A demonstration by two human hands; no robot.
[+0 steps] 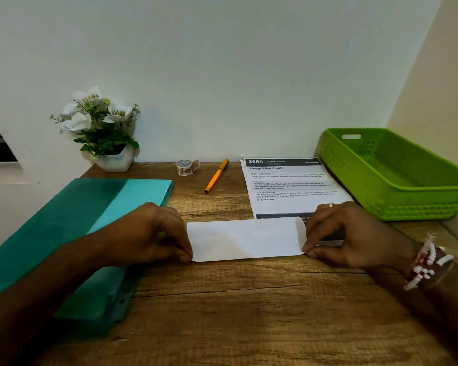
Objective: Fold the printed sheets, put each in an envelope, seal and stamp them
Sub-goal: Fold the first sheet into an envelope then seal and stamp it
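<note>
Head view: I see the left grip (148, 233) pinching the left end of a folded white paper (245, 239), and the right grip (349, 233) pinching its right end. The paper lies on the bench (236, 313), its far edge overlapping the printed sheets (288, 186). A teal folder (77, 220) sits left, a green basket (376, 204) right, and an orange pen (216, 176) lies beyond.

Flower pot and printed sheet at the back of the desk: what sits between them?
In the head view, a small tape roll and an orange pen lie between the flower pot and the printed sheet, the roll nearer the pot.
</note>
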